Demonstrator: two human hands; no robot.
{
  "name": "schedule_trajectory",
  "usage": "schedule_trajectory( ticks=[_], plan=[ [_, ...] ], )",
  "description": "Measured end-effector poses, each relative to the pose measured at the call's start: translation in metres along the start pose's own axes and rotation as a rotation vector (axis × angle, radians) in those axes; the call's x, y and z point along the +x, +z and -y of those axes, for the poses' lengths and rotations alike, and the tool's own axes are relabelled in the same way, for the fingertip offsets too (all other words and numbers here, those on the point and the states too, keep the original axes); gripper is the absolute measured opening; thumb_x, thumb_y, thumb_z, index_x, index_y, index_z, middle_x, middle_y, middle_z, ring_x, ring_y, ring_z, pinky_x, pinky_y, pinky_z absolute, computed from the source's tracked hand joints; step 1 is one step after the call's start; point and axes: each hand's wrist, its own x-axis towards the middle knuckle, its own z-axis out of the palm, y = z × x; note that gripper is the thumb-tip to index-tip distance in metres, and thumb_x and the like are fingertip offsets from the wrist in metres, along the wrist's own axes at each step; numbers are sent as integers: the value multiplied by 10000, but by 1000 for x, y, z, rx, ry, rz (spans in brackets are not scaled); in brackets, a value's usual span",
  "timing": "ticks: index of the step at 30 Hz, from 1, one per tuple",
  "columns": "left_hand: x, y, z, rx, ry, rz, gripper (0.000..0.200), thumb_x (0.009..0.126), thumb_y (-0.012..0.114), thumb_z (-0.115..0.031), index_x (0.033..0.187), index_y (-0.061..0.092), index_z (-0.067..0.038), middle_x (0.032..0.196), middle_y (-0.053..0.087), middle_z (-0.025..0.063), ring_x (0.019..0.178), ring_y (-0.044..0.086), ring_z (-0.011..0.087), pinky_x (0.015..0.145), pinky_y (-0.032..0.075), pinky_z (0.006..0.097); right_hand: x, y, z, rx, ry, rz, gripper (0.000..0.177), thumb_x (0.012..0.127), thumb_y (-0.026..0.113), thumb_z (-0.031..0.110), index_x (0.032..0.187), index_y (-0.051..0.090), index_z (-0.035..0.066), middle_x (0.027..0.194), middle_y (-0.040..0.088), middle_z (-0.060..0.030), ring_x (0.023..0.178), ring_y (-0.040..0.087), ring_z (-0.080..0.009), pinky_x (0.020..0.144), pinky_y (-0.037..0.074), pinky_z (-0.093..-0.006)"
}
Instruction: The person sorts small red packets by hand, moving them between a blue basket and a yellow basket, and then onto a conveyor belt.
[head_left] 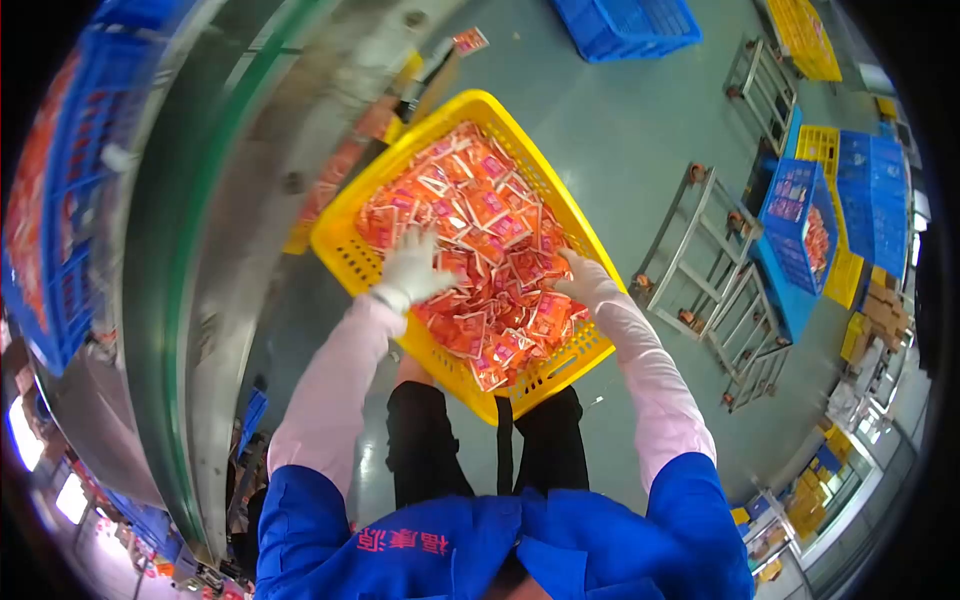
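Observation:
A yellow plastic basket point(585, 225) with slotted walls is in front of my legs, heaped with small red-and-white printed packets point(490, 205). My left hand point(412, 268), in a white glove, lies over the packets near the basket's left side, its fingers spread apart. On the opposite side, my right hand point(588, 278), also in a pale glove, reaches over the rim to the packets with thumb and fingers apart. Neither hand visibly holds a packet. The fingertips of the right hand are partly lost among the packets.
A metal conveyor with a green belt edge point(195, 230) runs along the left. Beyond it is a blue crate point(65, 250) of packets. Metal trolley frames point(705, 265) and blue crates point(790, 200) stand at right. Another blue crate point(640, 45) is at the top. One packet point(470, 40) lies beyond the basket.

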Motion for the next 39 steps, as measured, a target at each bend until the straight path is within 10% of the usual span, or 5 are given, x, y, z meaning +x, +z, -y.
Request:
schedule_trajectory(
  ticks=[13,21,27,33,39],
  plan=[
    [156,129,-10,-205,-130,43,867,759,663,-661,1461,448,-200,1463,416,223,1333,442,394,1071,348,560,142,131,-58,943,-28,-315,1037,686,819,547,1475,338,76,1230,631,-232,1148,619,-347,988,477,-401],
    [136,105,-19,67,-225,137,1101,632,719,-769,1476,418,-128,1495,328,310,1470,175,432,1067,317,638,142,122,-42,-108,122,-250,1152,667,633,814,1487,356,55,1489,332,-309,1374,354,-442,1130,333,-485],
    [103,138,-8,-461,-57,198,965,724,757,-626,1428,434,-51,1373,514,251,1242,542,370,1049,428,409,129,124,-31,773,33,-67,654,710,816,535,1146,668,70,808,711,-78,791,685,-201,746,553,-362],
    [40,192,-31,-1646,-381,292,725,881,746,-193,1460,331,-54,1325,558,81,1179,569,187,1025,466,352,96,133,-16,1409,58,206,529,749,849,174,1212,640,27,1053,703,-61,949,661,-176,842,526,-318],
    [-33,108,-72,-1655,-159,54,565,862,702,-39,1368,451,-63,1274,587,64,1163,580,182,1006,493,347,22,102,14,1547,-53,107,439,844,741,106,1250,591,29,1077,681,-79,954,664,-199,811,559,-336]
  ],
)
